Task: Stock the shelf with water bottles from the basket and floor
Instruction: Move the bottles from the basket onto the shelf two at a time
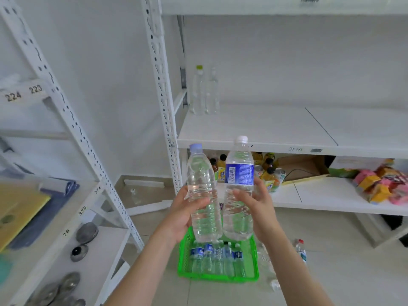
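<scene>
My left hand [184, 214] grips a clear unlabelled water bottle [202, 186] with a pale blue cap. My right hand [260, 208] grips a water bottle with a blue label [239, 180] and a white cap. Both bottles stand upright side by side in front of the white shelf [265, 129]. Two clear bottles [204, 91] stand at the shelf's back left corner. Below my hands a green basket [254, 277] on the floor holds several small water bottles lying in a row. Another bottle [300, 250] lies on the floor right of the basket.
A white perforated upright [162, 89] stands left of the shelf. The lower shelf [331, 195] holds juice bottles, cans, an open cardboard box and coloured snack packs. A second rack on the left [72, 217] carries round metal lids, folders and number tags.
</scene>
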The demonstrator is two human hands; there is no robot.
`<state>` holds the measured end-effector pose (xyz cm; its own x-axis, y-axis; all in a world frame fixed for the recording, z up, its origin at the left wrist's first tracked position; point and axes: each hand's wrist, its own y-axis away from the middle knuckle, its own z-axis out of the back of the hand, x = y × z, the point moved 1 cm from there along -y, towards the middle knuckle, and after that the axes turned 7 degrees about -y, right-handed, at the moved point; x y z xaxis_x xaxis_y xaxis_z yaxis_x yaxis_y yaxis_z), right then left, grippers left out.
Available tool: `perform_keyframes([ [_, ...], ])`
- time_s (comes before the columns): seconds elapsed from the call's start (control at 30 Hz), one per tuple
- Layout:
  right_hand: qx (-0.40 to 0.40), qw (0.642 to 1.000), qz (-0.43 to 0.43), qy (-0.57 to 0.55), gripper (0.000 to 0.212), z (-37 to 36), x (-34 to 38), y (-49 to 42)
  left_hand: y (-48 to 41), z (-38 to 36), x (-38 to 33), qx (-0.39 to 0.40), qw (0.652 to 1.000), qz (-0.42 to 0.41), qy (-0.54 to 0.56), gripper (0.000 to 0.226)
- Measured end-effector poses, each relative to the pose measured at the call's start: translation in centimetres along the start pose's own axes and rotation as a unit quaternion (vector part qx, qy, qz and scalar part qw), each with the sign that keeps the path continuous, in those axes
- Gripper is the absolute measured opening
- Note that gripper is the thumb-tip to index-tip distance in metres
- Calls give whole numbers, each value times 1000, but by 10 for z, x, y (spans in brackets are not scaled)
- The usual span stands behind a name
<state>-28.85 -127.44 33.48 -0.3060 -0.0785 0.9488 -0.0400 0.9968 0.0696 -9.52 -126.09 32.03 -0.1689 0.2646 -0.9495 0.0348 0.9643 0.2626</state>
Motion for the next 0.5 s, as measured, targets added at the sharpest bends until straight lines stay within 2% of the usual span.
perform_keyframes([
  [0.07, 5, 1000, 18, 3, 69, -12, 11, -4, -1, 5, -19, 0, 1000, -17, -10, 75],
  [0.2, 14, 999, 45, 3, 65, -33, 30, -17, -7, 14, -56, 6, 999, -45, -22, 105],
  [0.23, 13, 999, 53, 4, 68, -39, 35, -22, -10, 17, -64, 10, 998, -52, -27, 101],
  [0.33, 17, 997, 75, 7, 74, -52, 47, -38, -22, 23, -86, 14, 995, -83, -48, 73],
  [0.5, 14, 996, 89, 4, 68, -61, 60, -68, -50, 33, -114, 12, 990, -120, -77, 71],
])
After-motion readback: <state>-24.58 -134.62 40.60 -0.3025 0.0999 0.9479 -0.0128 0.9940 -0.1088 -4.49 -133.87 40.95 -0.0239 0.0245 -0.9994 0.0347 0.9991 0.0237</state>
